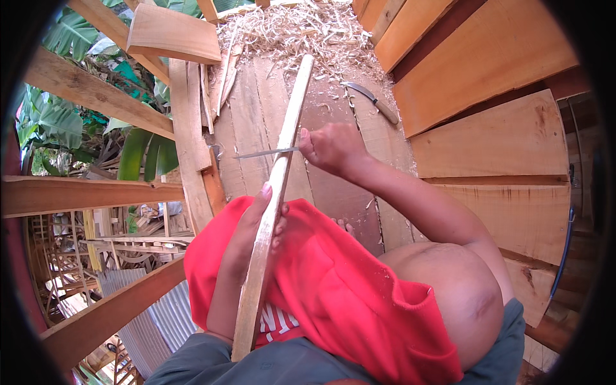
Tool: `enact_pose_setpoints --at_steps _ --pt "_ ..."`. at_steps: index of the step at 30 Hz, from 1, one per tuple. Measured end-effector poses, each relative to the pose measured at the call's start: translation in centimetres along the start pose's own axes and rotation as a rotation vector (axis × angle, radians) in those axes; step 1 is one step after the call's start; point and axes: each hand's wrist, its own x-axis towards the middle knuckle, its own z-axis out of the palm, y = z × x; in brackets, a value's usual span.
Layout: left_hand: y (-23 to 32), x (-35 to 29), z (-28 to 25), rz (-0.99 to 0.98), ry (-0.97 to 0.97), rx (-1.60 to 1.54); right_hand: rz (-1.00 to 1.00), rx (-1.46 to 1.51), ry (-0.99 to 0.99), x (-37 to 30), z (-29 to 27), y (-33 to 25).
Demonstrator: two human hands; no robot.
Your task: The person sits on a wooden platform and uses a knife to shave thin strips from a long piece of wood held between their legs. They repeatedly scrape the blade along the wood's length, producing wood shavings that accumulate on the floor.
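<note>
Left hand (pixel 253 234) wraps long wooden slat (pixel 277 186), lower end resting on red cloth (pixel 333 289) over lap | right hand (pixel 330 147) clenched on knife (pixel 266 153), blade across slat's edge | second knife (pixel 374 101) lies on plank floor (pixel 256 115) beside wood shavings (pixel 289 29) at far edge

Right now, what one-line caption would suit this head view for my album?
Right hand draws a thin metal blade across a long pale wooden slat, steadied by the left hand over red cloth.
</note>
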Motion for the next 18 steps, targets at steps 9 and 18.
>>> enact_pose_setpoints --at_steps 9,18 --pt "0.1 -0.4 0.5 0.009 0.131 0.14 -0.015 0.004 -0.032 -1.1 -0.8 -1.0" --pt "0.0 -0.3 0.6 0.0 0.165 0.166 -0.013 -0.008 -0.067 -1.1 -0.5 -0.2"
